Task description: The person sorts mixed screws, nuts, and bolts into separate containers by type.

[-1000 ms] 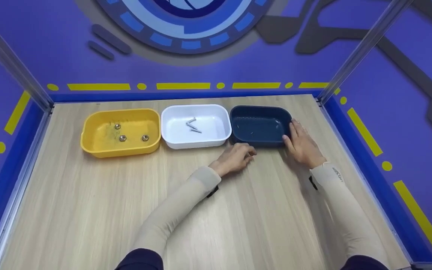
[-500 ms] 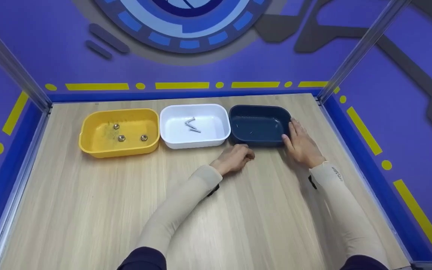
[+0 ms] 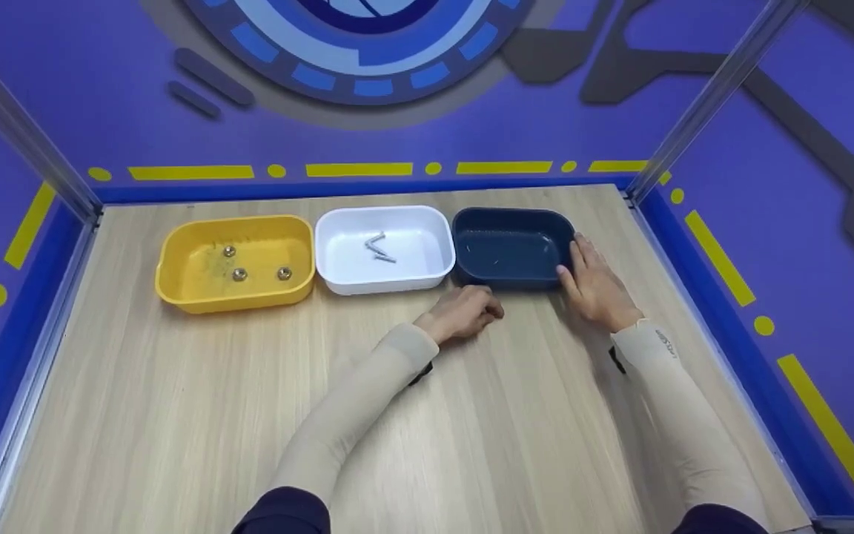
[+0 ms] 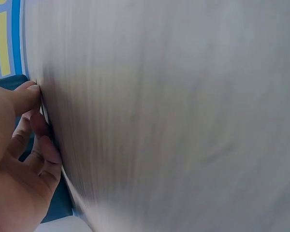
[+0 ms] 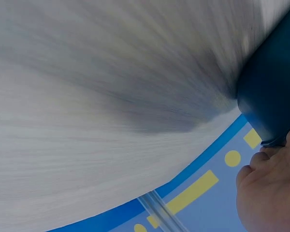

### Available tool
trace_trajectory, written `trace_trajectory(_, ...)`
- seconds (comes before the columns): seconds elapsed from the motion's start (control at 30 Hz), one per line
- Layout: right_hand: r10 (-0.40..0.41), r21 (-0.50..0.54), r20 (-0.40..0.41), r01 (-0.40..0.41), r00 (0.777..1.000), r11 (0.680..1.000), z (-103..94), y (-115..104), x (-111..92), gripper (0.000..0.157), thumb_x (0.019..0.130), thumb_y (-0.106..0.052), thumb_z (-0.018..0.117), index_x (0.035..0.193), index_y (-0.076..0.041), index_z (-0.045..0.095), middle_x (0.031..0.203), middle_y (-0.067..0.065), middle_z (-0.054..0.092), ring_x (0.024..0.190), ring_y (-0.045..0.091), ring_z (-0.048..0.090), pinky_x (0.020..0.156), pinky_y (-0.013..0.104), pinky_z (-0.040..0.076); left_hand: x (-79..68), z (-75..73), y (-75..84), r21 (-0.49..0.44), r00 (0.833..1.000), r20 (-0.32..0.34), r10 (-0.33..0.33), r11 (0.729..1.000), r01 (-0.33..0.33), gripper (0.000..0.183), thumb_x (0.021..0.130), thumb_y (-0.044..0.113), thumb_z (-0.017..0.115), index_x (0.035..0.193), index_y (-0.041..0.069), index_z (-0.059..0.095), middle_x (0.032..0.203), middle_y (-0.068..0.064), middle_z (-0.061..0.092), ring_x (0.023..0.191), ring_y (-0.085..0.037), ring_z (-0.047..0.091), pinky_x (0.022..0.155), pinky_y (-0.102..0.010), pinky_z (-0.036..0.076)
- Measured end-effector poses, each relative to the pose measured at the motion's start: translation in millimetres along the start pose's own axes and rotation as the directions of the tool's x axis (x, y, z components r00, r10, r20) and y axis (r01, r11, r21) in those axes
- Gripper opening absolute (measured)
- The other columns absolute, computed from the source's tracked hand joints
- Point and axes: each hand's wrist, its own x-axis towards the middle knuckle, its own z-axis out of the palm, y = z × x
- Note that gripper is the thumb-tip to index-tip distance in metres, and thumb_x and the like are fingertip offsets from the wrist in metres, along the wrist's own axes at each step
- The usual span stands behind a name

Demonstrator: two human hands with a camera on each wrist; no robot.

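Note:
In the head view, my right hand point(image 3: 599, 289) lies against the right side of a dark blue plastic bin point(image 3: 516, 278), its fingers fairly straight along the wall and the thumb by the front corner. My left hand point(image 3: 460, 311) rests on the table just in front of that bin's near left corner, with fingers loosely curled. The left wrist view shows thumb and index tips close together, nothing visible between them. A white bin point(image 3: 386, 285) with several screws point(image 3: 380, 252) stands left of the dark one. Further left, a yellow bin point(image 3: 242, 302) contains three nuts, one nut point(image 3: 284, 274) apart at right.
All the bins stand in a row toward the back of the wooden table point(image 3: 197, 415). Purple printed panels point(image 3: 368, 137) enclose the back and sides, with metal posts point(image 3: 716, 96) at the corners. A few tiny marks or bits lie inside the dark bin.
The whole head view has shifted very slightly left. Both hands and the bins keep essentially the same places.

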Motion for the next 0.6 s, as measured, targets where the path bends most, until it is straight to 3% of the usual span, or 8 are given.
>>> trace_trajectory(0.33,-0.013,0.018,-0.036,0.014,0.999,1.0,0.1,-1.9,-0.7,0.072,0.116,-0.038,0.033,0.161,0.017,0.024,0.174,0.034,0.017,0.161,0.052,0.018,0.133,0.064,0.019,1.4,-0.2,-3.3,-0.029,0.999,-0.034,-0.039,0.999,0.038,0.012,0.102,0.02,0.072,0.106,0.019,0.083,0.107,0.007,0.081,0.106,-0.013,0.073,0.093,-0.036,0.06)
trace_trajectory(0.5,-0.007,0.021,-0.034,0.008,0.999,1.0,0.7,-1.4,-0.4,0.073,0.116,-0.04,0.031,0.162,0.016,0.023,0.174,0.032,0.016,0.162,0.051,0.019,0.132,0.064,0.019,0.6,-0.4,-2.9,-0.031,0.998,-0.039,-0.041,0.999,0.04,0.011,0.102,0.017,0.07,0.102,0.017,0.081,0.1,0.005,0.078,0.094,-0.011,0.068,0.086,-0.034,0.059)
trace_trajectory(0.6,-0.002,0.02,-0.019,0.002,1.0,1.0,0.8,-1.0,0.4,0.075,0.116,-0.043,0.03,0.163,0.015,0.021,0.175,0.031,0.014,0.162,0.05,0.017,0.133,0.063,0.018,0.6,-0.1,-1.7,-0.024,0.998,-0.037,-0.046,0.999,0.045,0.012,0.103,0.018,0.069,0.104,0.017,0.081,0.103,0.004,0.078,0.096,-0.011,0.068,0.086,-0.034,0.06)
